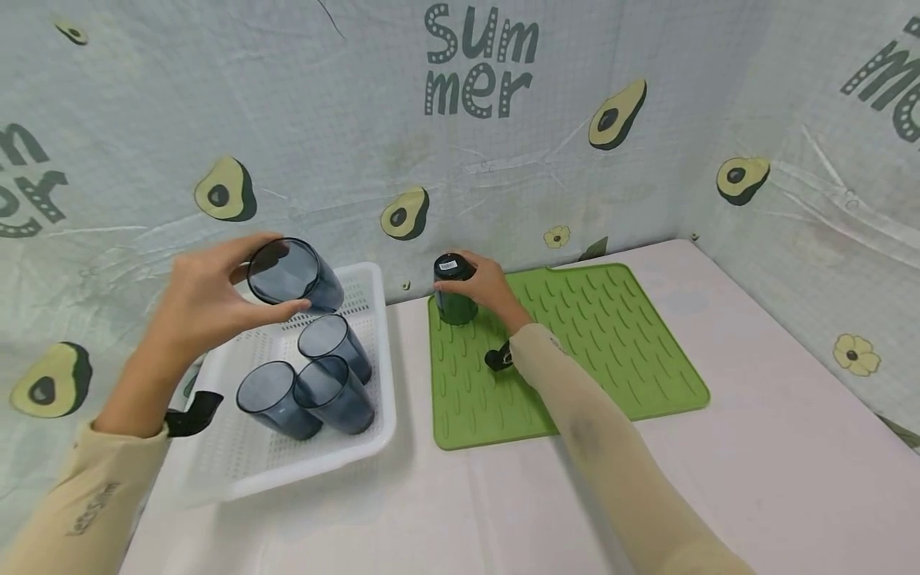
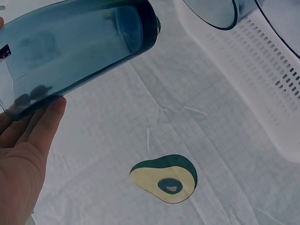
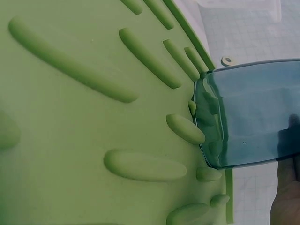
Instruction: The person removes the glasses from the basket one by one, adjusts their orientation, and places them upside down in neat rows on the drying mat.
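Left hand (image 1: pixel 204 299) grips a tilted blue cup (image 1: pixel 293 275) above the white basket (image 1: pixel 366 279), fingers and thumb curled round its sides. Three more cups (image 1: pixel 316 383) sit in the basket. Right hand (image 1: pixel 483 283) clasps an inverted cup (image 1: pixel 454 291), rim down on the green mat (image 1: pixel 618 343) at its far left corner.
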Action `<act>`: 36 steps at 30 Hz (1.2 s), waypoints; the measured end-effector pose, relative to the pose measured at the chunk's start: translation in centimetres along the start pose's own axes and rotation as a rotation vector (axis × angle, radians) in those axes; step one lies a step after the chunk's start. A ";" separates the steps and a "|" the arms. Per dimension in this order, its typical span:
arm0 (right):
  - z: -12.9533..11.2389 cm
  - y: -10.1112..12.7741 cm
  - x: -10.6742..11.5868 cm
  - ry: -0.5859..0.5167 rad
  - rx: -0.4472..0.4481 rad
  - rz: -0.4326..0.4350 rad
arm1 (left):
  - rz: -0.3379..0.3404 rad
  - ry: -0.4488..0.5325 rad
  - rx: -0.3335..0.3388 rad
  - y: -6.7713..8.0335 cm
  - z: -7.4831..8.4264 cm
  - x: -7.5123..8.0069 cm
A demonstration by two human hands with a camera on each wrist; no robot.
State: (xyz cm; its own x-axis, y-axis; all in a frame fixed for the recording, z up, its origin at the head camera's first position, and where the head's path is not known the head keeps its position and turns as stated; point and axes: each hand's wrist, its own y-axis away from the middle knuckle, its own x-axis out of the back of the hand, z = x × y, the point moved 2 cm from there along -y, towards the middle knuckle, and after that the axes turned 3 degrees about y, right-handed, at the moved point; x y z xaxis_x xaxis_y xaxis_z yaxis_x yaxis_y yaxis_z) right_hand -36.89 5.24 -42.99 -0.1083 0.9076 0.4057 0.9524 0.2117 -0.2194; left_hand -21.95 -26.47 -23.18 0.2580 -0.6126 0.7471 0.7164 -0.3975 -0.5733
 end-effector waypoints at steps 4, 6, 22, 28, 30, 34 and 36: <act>0.0 0.1 0.0 0.000 -0.010 -0.001 | 0.008 0.029 -0.039 0.2 0.8 -0.2; 0.0 0.0 -0.1 0.003 -0.007 -0.001 | 0.015 0.036 -0.053 0.3 1.2 -0.2; 0.2 -0.2 -0.1 0.011 0.011 -0.001 | -0.002 0.105 -0.116 0.6 2.9 -1.2; 0.1 -0.1 -0.1 0.002 0.002 -0.005 | 0.003 0.143 -0.118 0.7 3.1 -1.8; 0.0 0.0 -0.1 0.001 -0.003 -0.008 | 0.010 0.144 -0.132 0.8 3.2 -2.1; -0.1 -0.1 -0.1 0.005 -0.009 -0.012 | 0.017 0.126 -0.158 0.9 3.2 -2.7; -0.1 -0.1 0.0 0.008 -0.007 -0.013 | 0.013 0.115 -0.158 1.0 3.3 -3.0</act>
State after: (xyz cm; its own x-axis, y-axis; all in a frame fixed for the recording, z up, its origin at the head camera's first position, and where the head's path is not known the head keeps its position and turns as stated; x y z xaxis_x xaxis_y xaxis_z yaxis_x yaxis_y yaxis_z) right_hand -36.92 5.13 -42.87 -0.1183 0.9019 0.4154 0.9530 0.2206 -0.2075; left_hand -19.88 -22.76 -24.85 0.1845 -0.6890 0.7009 0.6008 -0.4853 -0.6352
